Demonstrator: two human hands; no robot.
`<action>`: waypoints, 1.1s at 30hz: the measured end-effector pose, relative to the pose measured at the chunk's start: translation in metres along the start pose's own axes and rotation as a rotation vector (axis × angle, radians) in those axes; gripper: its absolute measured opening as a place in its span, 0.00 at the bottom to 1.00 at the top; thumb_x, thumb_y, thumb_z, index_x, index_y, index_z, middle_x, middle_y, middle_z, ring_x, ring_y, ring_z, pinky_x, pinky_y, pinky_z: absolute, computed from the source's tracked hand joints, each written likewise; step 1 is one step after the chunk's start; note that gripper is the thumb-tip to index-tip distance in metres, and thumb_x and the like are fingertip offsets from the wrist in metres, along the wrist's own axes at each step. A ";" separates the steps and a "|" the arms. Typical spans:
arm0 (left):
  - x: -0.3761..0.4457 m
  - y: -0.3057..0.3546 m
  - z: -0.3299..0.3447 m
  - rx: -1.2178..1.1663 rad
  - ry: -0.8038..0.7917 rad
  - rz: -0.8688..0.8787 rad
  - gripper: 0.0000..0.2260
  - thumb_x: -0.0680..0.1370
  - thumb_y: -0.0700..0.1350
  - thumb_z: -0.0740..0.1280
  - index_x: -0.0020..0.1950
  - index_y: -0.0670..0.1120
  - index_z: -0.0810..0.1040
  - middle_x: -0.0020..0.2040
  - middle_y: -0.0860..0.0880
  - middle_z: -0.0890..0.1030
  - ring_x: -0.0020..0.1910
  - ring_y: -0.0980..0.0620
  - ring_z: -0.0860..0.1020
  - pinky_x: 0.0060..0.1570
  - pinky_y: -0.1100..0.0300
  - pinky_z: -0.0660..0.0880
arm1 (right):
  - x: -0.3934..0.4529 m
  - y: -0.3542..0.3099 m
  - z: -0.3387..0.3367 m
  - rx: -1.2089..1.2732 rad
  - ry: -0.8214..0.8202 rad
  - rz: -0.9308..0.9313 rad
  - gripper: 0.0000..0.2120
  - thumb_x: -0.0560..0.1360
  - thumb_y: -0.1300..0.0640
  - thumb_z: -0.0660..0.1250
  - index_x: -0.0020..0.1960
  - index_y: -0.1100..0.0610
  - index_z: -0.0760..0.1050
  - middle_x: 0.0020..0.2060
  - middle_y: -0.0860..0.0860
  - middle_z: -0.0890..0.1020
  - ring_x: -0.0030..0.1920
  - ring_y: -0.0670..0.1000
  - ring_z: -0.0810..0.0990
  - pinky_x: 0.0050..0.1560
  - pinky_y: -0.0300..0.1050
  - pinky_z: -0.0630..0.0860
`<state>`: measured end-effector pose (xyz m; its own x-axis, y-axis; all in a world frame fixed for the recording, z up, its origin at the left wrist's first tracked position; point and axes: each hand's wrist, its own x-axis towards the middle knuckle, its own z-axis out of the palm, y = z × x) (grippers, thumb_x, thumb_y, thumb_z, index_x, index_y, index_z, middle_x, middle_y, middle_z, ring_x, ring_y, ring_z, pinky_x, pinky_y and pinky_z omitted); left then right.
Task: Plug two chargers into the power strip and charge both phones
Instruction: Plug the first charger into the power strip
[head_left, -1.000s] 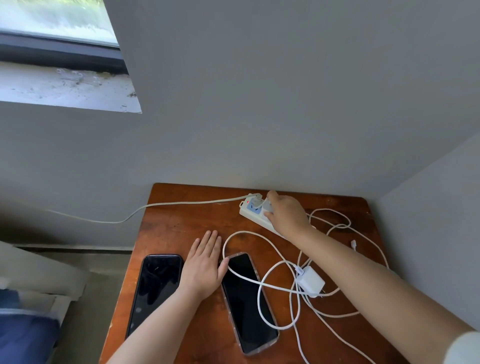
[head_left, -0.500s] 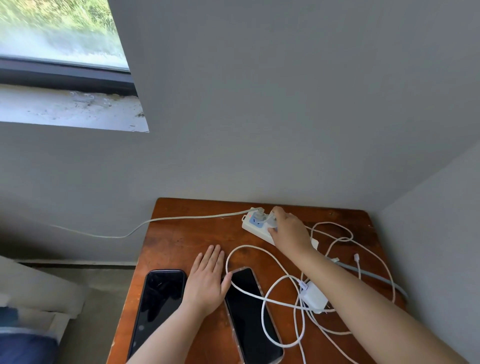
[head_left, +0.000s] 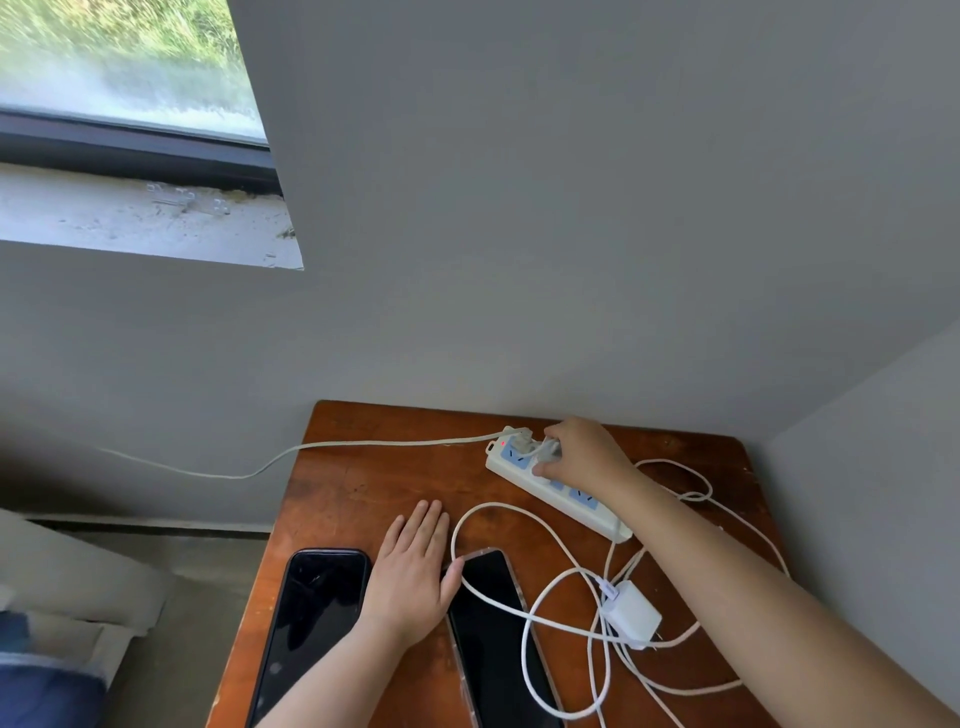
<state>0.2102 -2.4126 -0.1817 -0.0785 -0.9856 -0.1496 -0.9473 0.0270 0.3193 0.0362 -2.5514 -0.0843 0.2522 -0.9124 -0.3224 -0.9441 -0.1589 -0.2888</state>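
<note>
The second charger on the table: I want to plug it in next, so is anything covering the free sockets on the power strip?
Partly. The right hand covers the sockets near the power strip's lit end; one blue socket beyond the wrist shows bare. The second charger lies tangled in white cables.

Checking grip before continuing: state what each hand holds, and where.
Right hand pinches the small white charger plug by its body at the white power strip. Left hand holds nothing.

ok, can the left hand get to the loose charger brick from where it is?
Probably yes. The left hand lies flat between the phones; the charger brick sits uncovered, with only the right phone and loose cable to cross.
</note>
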 end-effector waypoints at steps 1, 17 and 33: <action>0.000 0.000 0.000 0.004 -0.001 -0.001 0.25 0.79 0.57 0.45 0.73 0.47 0.47 0.76 0.49 0.48 0.74 0.51 0.42 0.69 0.57 0.33 | 0.000 0.000 0.000 -0.006 0.002 0.007 0.28 0.71 0.51 0.70 0.67 0.59 0.67 0.65 0.56 0.74 0.63 0.54 0.74 0.60 0.44 0.71; 0.000 -0.001 0.002 -0.003 0.008 -0.003 0.25 0.79 0.57 0.46 0.73 0.47 0.49 0.76 0.48 0.50 0.75 0.51 0.43 0.69 0.58 0.35 | 0.003 0.001 -0.007 0.061 -0.030 -0.029 0.23 0.68 0.54 0.73 0.59 0.61 0.72 0.58 0.58 0.78 0.55 0.55 0.77 0.49 0.42 0.72; 0.000 0.000 0.000 0.007 -0.006 -0.020 0.25 0.79 0.57 0.46 0.73 0.47 0.49 0.76 0.48 0.50 0.75 0.51 0.44 0.69 0.57 0.35 | 0.005 0.004 -0.010 0.124 -0.114 -0.002 0.24 0.69 0.53 0.72 0.60 0.59 0.69 0.59 0.57 0.77 0.55 0.54 0.77 0.46 0.42 0.72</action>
<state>0.2101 -2.4127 -0.1817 -0.0611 -0.9849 -0.1618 -0.9509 0.0082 0.3094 0.0320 -2.5606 -0.0782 0.2831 -0.8623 -0.4199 -0.9119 -0.1064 -0.3963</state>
